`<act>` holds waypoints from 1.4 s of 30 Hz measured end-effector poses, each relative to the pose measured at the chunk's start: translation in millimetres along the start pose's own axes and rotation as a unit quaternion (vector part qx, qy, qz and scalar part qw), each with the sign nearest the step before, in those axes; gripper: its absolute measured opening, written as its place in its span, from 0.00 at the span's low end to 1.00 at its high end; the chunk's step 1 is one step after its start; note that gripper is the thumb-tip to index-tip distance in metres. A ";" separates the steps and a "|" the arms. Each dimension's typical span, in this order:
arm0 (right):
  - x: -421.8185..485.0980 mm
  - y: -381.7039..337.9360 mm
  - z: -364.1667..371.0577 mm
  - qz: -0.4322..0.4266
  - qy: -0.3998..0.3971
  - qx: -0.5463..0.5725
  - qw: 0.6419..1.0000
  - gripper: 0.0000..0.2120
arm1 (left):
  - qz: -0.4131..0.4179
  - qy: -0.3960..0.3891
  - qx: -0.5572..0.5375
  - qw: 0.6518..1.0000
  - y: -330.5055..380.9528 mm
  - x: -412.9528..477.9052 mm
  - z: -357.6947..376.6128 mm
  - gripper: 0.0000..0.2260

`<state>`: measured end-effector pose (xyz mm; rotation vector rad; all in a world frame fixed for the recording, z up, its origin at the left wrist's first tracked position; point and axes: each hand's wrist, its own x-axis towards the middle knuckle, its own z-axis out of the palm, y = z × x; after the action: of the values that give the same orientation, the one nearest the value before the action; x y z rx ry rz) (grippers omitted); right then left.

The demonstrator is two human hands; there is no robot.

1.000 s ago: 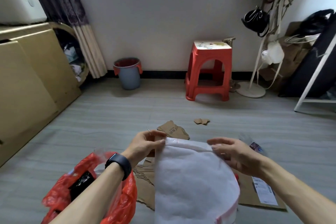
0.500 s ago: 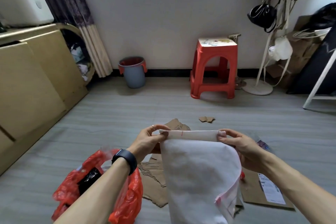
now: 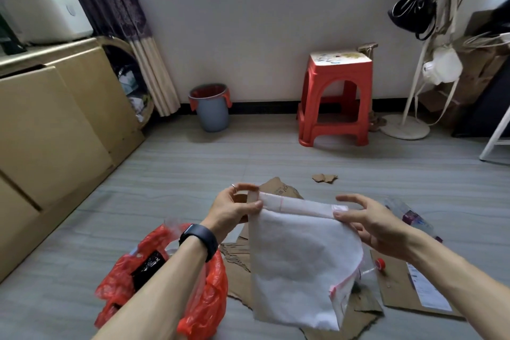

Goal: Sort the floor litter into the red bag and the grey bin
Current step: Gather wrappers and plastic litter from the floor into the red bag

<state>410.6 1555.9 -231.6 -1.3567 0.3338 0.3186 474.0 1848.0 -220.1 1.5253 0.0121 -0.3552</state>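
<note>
Left hand (image 3: 229,210) and right hand (image 3: 378,226) each pinched an end of the rolled top of the white pouch (image 3: 298,257), just right of the red bag (image 3: 204,303). Rolling it tight and even looked wisest.

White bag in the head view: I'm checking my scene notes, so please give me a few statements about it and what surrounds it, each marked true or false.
1. The left hand pinches the folded top edge of the white bag. True.
2. The red bag lies on the floor, left of the white bag. True.
3. The grey bin stands upright. True.
4. The red stool stands left of the grey bin. False: the red stool stands to the bin's right.
5. The left wrist is bare. False: it wears a dark watch band.
</note>
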 end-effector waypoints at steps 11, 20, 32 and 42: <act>3.9 -5.1 12.4 -0.006 -0.028 0.092 0.995 0.17 | -0.027 0.021 0.000 0.999 3.6 -3.7 -8.4 0.07; 1.4 -4.0 11.6 -0.002 -0.044 0.049 0.998 0.11 | -0.036 -0.007 -0.005 0.999 7.4 -2.1 -12.4 0.05; -4.0 -4.7 10.0 0.017 -0.007 0.026 0.999 0.20 | -0.014 -0.010 0.011 1.000 -1.8 4.2 -15.8 0.14; -10.8 -9.6 13.9 0.027 -0.019 0.029 0.999 0.20 | -0.057 -0.001 -0.051 0.997 1.3 -1.2 -17.7 0.06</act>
<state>405.4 1567.5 -216.0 -1.2838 0.3457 0.3775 477.0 1865.6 -219.6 1.4265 0.1136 -0.4407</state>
